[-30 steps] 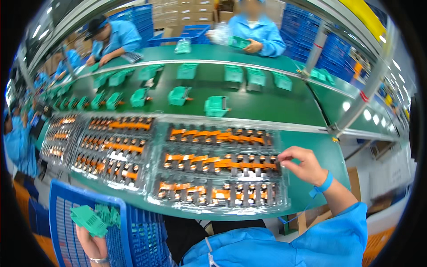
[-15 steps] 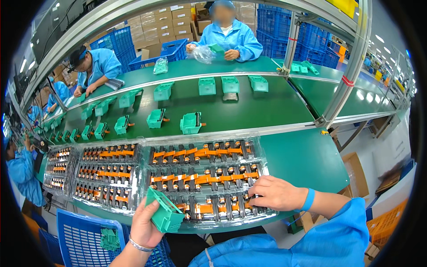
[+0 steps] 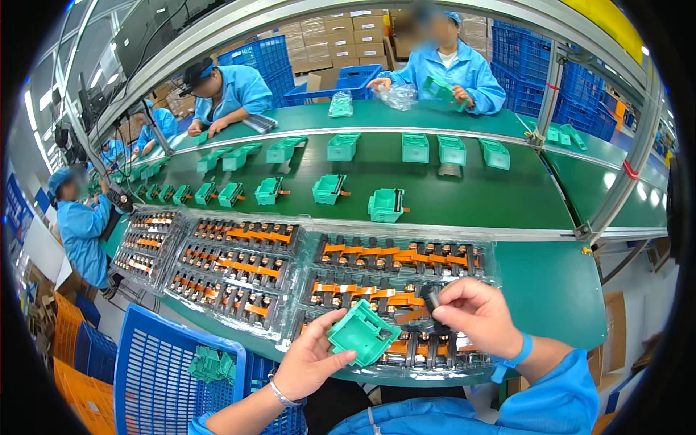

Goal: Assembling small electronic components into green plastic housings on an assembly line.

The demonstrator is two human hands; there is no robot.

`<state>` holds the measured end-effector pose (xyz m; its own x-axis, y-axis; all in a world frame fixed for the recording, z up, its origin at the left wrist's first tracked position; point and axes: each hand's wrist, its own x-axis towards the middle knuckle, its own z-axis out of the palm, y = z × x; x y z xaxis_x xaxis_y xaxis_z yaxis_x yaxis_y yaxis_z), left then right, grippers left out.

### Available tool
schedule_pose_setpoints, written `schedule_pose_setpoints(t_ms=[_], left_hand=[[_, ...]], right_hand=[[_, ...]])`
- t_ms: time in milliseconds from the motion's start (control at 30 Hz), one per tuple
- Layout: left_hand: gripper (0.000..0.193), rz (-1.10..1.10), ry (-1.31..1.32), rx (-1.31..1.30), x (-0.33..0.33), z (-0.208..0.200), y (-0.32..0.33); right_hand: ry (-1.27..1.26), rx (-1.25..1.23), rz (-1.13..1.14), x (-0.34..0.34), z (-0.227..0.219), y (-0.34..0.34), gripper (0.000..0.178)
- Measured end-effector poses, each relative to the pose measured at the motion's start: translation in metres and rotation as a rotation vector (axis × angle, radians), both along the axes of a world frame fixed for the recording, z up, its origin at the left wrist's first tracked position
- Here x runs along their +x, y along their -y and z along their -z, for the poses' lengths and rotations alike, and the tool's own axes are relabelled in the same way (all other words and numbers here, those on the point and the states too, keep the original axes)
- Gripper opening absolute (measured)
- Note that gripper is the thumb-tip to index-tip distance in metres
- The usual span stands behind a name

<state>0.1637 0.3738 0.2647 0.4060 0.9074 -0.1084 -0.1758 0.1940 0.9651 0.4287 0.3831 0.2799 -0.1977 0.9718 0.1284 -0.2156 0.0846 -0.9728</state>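
My left hand (image 3: 312, 357) is closed on the edge of a green plastic housing (image 3: 362, 335), tilted so its hollow inside faces up. Just right of it, my right hand (image 3: 475, 315) pinches a small black part with an orange flat cable (image 3: 415, 313); the cable hangs toward the housing without clearly touching it. Both hands are above a clear plastic tray (image 3: 496, 272) filled with rows of similar black parts (image 3: 406, 257) with orange cables. My left hand and the housing hide some of the tray's lower row.
More filled trays (image 3: 239, 262) lie to the left. Beyond, green housings (image 3: 386, 205) stand in two lines on a green conveyor (image 3: 507, 199). A blue basket (image 3: 156, 362) with green pieces is at lower left. A metal post (image 3: 627, 170) rises on the right. Several co-workers (image 3: 464, 69) sit opposite.
My right hand has lifted a black part with its orange cable out of the tray. My left hand has turned the housing hollow side up. The view has shifted left.
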Motion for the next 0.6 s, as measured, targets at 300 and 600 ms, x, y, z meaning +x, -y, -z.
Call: schedule_pose_setpoints(t_ms=[300, 600], left_hand=[[0.058, -0.029, -0.026, 0.062, -0.004, 0.008, -0.003], [0.056, -0.028, -0.029, 0.082, -0.003, 0.007, -0.002]], right_hand=[[0.523, 0.39, 0.042, -0.04, 0.001, -0.014, 0.014], [0.547, 0.269, -0.035, -0.046, 0.02, -0.023, 0.015]])
